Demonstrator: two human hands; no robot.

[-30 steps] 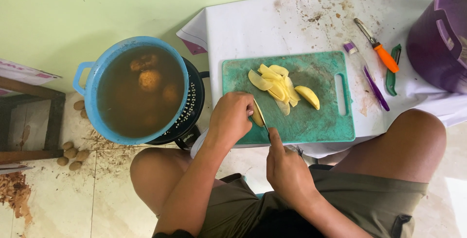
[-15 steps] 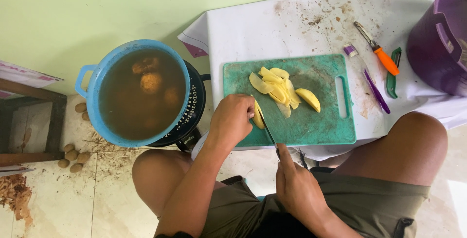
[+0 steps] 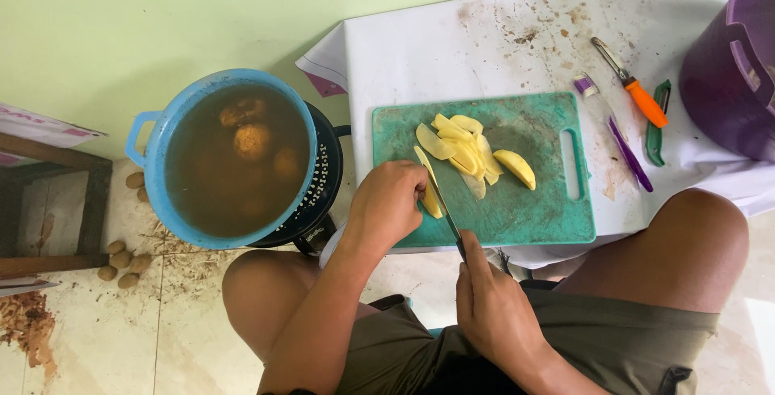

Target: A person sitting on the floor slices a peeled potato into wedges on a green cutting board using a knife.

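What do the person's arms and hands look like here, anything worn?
Both arms are bare up to the bottom edge of the picture: no sleeves show. The left hand and right hand are bare too, with no gloves, rings, watch or bands visible. The only clothing in view is a pair of olive-green shorts above bare knees.

I see a blue plastic tub (image 3: 147,170) of murky water, perhaps potatoes inside; orange-handled peeler (image 3: 634,86) beside a purple bucket (image 3: 731,92).
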